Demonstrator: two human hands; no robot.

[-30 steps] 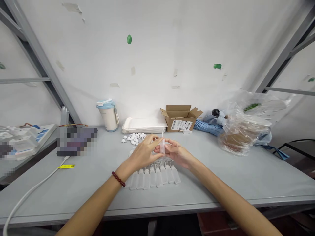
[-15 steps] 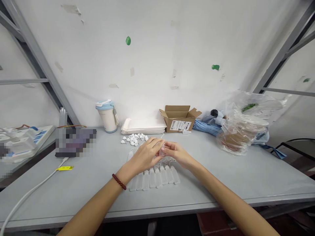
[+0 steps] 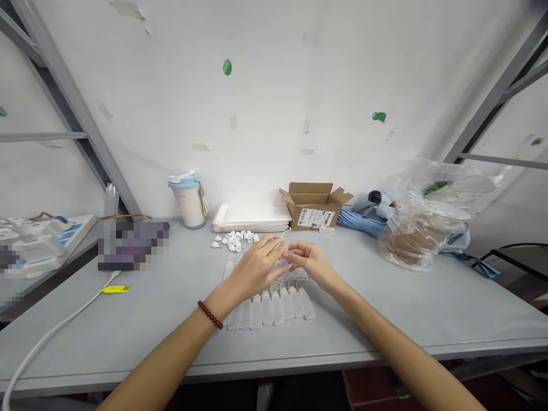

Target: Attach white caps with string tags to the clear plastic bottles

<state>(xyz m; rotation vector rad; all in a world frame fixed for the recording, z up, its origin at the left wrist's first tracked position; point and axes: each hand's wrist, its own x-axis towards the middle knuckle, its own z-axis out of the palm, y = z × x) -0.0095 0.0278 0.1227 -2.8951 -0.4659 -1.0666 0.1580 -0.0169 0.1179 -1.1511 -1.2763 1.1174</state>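
Note:
My left hand (image 3: pixel 257 264) and my right hand (image 3: pixel 314 267) meet above the grey table. Between their fingertips is a small translucent plastic bottle (image 3: pixel 283 262), mostly hidden by the fingers. Both hands are closed on it, and a thin white tip or cord (image 3: pixel 286 232) sticks up just beyond the fingers. Beneath the hands lies a row of several similar translucent bottles (image 3: pixel 267 310), side by side, with thin white cords at their upper ends. Several small white caps (image 3: pixel 232 240) are scattered behind my left hand.
At the back stand a white cup with a blue lid (image 3: pixel 188 201), a stack of white envelopes (image 3: pixel 252 218) and an open cardboard box (image 3: pixel 315 217). Blue cloth (image 3: pixel 363 222) and a clear plastic bag (image 3: pixel 422 240) lie right. A white cable (image 3: pixel 64 319) runs along the left.
The view has shifted slightly. My hands stay together on the bottle, and the right fingers have moved a little around its upper end.

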